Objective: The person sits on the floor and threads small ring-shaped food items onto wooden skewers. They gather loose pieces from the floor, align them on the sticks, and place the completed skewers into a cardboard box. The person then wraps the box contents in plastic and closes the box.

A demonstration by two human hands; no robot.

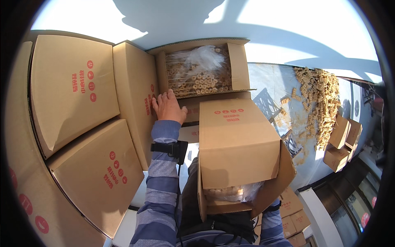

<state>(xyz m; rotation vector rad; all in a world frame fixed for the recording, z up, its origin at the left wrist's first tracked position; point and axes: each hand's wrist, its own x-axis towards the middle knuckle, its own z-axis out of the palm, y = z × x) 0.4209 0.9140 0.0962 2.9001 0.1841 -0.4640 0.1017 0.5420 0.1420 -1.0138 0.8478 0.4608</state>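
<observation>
My left hand (169,107) reaches forward, fingers spread, beside the near left corner of an open cardboard box (240,68). Its fingertips overlap that box's near edge; firm contact cannot be judged. Inside lie many tan, hollow, ring-ended pieces (205,82) partly under clear plastic film (205,57). Close to my body, a second cardboard box (238,142) is tilted, with its large flap folded over the top. Pale contents in clear plastic (234,192) show at its near opening. My right forearm (273,226) runs up behind this box, which hides the right hand.
Closed cartons with red print, such as one large carton (76,88) and a nearer one (98,171), stand packed at left. On the right, a heap of tan pieces (319,107) lies on the floor beside small boxes (339,138). More cartons (292,210) are stacked lower right.
</observation>
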